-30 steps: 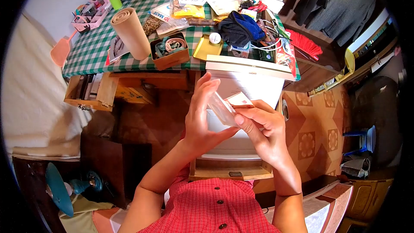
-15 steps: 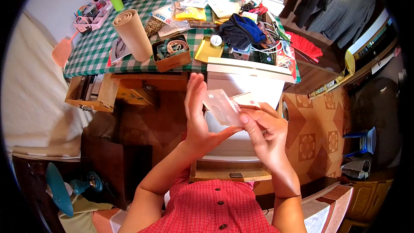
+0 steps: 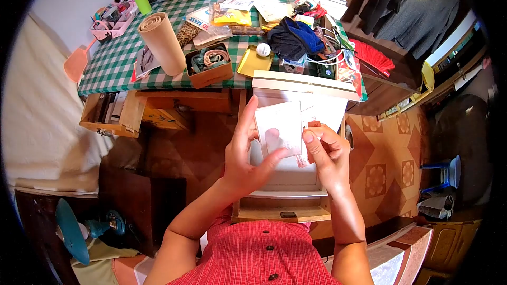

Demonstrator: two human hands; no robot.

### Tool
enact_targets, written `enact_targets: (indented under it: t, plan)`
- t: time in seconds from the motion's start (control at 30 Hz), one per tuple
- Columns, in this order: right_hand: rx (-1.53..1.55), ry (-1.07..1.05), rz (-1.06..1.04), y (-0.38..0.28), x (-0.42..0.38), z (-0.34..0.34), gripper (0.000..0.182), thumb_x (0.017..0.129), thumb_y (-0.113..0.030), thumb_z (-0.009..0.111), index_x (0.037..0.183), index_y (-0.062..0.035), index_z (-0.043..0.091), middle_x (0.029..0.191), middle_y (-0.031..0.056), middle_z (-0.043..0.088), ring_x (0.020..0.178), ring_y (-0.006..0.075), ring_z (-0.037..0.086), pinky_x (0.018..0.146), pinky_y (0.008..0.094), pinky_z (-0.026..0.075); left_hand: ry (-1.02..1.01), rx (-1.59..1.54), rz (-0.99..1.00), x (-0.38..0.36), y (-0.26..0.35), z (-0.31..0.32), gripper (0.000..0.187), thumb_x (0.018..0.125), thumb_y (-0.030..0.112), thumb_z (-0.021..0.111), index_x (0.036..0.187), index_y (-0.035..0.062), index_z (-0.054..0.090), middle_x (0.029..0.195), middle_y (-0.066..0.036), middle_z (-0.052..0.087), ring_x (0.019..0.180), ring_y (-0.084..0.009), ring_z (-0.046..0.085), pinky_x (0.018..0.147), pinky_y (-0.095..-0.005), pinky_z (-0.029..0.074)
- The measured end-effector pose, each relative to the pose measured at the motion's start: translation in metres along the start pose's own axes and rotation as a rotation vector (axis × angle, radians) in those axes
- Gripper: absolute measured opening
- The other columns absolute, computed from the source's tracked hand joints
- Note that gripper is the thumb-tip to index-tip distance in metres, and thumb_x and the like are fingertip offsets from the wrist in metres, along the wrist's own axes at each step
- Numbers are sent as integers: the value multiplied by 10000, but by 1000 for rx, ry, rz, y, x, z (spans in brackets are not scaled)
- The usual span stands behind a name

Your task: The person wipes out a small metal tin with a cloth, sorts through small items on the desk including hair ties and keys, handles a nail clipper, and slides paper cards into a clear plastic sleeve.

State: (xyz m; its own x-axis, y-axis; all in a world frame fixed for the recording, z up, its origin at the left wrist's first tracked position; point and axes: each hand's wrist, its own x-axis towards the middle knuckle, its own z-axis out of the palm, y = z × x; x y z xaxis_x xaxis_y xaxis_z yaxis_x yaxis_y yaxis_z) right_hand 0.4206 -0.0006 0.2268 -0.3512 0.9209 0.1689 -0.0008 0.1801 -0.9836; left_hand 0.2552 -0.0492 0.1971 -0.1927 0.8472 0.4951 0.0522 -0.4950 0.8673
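Note:
A flat, clear plastic case (image 3: 279,121) is held up between my hands, above a white box (image 3: 296,179) at the open drawer. My left hand (image 3: 247,153) grips its left side, with the thumb across the lower front and the fingers behind the left edge. On the right, my right hand (image 3: 328,153) pinches a small reddish-white paper piece (image 3: 303,157) beside the case's right edge. The print on the paper is too small to read.
On the checkered table (image 3: 113,68) stand a brown paper roll (image 3: 162,45), a small box with cords (image 3: 209,68), a yellow tray (image 3: 253,63) and a dark blue cloth (image 3: 296,39). An open wooden drawer (image 3: 119,116) juts out at left. A blue stool (image 3: 451,171) is at right.
The clear case has turned more upright and now rests in my left hand, whose fingers were spread away from it. My right hand has moved off the case and pinches the paper.

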Motion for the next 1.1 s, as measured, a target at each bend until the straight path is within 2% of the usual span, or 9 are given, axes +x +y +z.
enact_targets:
  t: [0.03, 0.1, 0.13, 0.2, 0.23, 0.57, 0.67, 0.83, 1.1]
  plan:
    - [9, -2, 27, -1, 0, 0, 143, 911, -94, 623, 970, 22, 683, 902, 69, 649, 800, 88, 572, 711, 216, 448, 0, 0, 0, 0, 4, -1, 833, 822, 74, 705, 1454, -32, 173, 1347, -182, 460, 1112, -221, 562, 935, -335, 450]
    - [19, -3, 55, 0, 0, -1, 145, 915, -98, 620, 967, 22, 684, 902, 62, 650, 800, 84, 568, 709, 215, 446, 74, -120, -171, 0, 14, -3, 617, 898, 50, 589, 1422, -43, 276, 1292, -156, 523, 1001, -155, 590, 853, -283, 474]
    - [19, -14, 49, 1, 0, -1, 148, 918, -101, 617, 967, 23, 684, 903, 59, 651, 797, 81, 566, 708, 213, 445, 74, -120, -171, 1, 14, -4, 617, 898, 50, 589, 1422, -43, 276, 1292, -156, 523, 1001, -155, 590, 853, -283, 474]
    - [20, -24, 42, 2, 0, -1, 152, 921, -104, 615, 967, 23, 684, 904, 56, 653, 794, 78, 565, 707, 211, 443, 78, -141, -200, 3, 15, -4, 462, 941, 47, 514, 1371, -48, 374, 1180, -124, 596, 898, -97, 575, 766, -241, 466]
    - [34, -30, 39, 1, 0, -1, 159, 925, -112, 610, 969, 22, 684, 890, 50, 648, 785, 75, 562, 690, 207, 443, 117, -202, -226, 5, 20, 0, 395, 946, 54, 513, 1322, -43, 442, 1068, -92, 630, 835, -72, 548, 715, -221, 448]
    - [204, -94, 124, -2, -1, -2, 194, 954, -160, 574, 977, 6, 672, 793, 16, 617, 660, 55, 542, 563, 208, 443, 46, -244, -263, 6, 21, -7, 388, 945, 64, 526, 1317, -18, 456, 981, -62, 634, 823, -68, 537, 701, -218, 441]
    - [224, -76, 158, 6, 0, -3, 211, 957, -177, 571, 974, 9, 669, 778, 14, 625, 655, 52, 547, 558, 207, 445, -13, -254, -265, 4, 19, -7, 382, 944, 55, 525, 1313, -17, 461, 1042, -70, 623, 895, -80, 554, 748, -227, 449]
    - [323, -74, 274, 9, 0, -4, 224, 951, -199, 582, 992, 4, 668, 788, 14, 639, 674, 52, 564, 573, 204, 456, 21, -425, -311, 3, 14, -3, 380, 964, 91, 503, 1323, -24, 451, 1191, -84, 570, 1078, -125, 536, 924, -277, 418]
    - [425, -73, 327, 14, 0, -5, 229, 936, -184, 602, 1030, 15, 666, 847, 29, 670, 717, 55, 584, 648, 204, 472, -13, -449, -311, 5, 15, -5, 399, 981, 137, 483, 1343, -23, 437, 1200, -78, 568, 1099, -140, 534, 967, -291, 403]
